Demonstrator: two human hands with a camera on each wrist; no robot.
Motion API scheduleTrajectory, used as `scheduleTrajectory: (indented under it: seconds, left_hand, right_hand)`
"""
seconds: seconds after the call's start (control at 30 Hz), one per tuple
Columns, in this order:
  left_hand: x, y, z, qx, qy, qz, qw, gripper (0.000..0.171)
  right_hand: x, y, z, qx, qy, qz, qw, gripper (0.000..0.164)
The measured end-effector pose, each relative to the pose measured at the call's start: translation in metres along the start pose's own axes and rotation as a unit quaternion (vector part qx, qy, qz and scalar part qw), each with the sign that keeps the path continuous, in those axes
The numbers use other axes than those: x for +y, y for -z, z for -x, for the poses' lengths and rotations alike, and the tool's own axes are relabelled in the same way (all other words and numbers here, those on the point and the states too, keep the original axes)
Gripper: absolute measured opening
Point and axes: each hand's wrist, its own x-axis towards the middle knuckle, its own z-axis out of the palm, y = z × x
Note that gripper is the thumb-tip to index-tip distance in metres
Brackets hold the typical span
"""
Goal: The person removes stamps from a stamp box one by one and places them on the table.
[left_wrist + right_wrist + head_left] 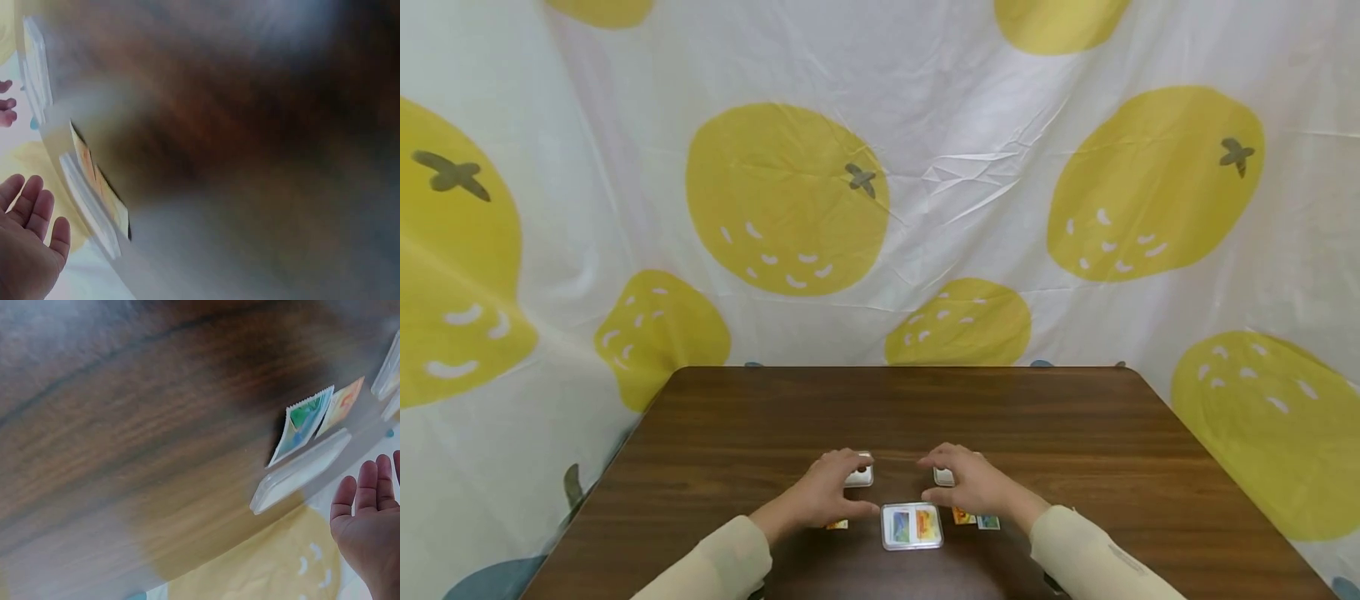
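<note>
Both hands hover over the table with fingers spread and nothing in them. Between them lies a clear plastic case (913, 527) with a blue-green stamp (901, 527) and an orange stamp (928, 525) inside. My left hand (829, 490) partly covers a second case (862, 477) and a stamp (837, 525). Beneath my right hand (972, 482) a third case (943, 477) is partly hidden. An orange stamp (964, 517) and a green-blue stamp (988, 522) lie loose by that hand; the right wrist view shows the green-blue stamp's toothed edge (304, 422).
The dark brown wooden table (760, 408) reaches back to a white cloth (940, 100) printed with yellow lemons. Light sleeves (722, 554) cover both forearms.
</note>
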Motion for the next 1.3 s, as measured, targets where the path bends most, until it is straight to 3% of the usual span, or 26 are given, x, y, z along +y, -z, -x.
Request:
scheduleTrajectory:
  seconds: [0.27, 0.7, 0.9, 1.3]
  left_hand:
    - [0.008, -0.011, 0.009, -0.003, -0.007, -0.023, 0.9997, 0.07]
    - [0.016, -0.026, 0.011, 0.001, -0.031, -0.068, 0.9972, 0.072]
    - [0.017, -0.03, 0.011, 0.008, -0.043, -0.08, 0.9958, 0.071]
    - [0.016, -0.038, 0.008, -0.012, -0.048, -0.115, 0.9921, 0.072]
  right_hand:
    - [-0.003, -0.007, 0.012, -0.014, 0.009, -0.001, 1.0, 0.05]
    - [-0.005, -0.02, 0.019, 0.001, 0.046, 0.082, 0.996, 0.056]
    - [-0.004, -0.023, 0.02, -0.006, 0.038, 0.097, 0.995, 0.06]
    - [-0.005, -0.026, 0.021, -0.024, 0.023, 0.12, 0.992, 0.065]
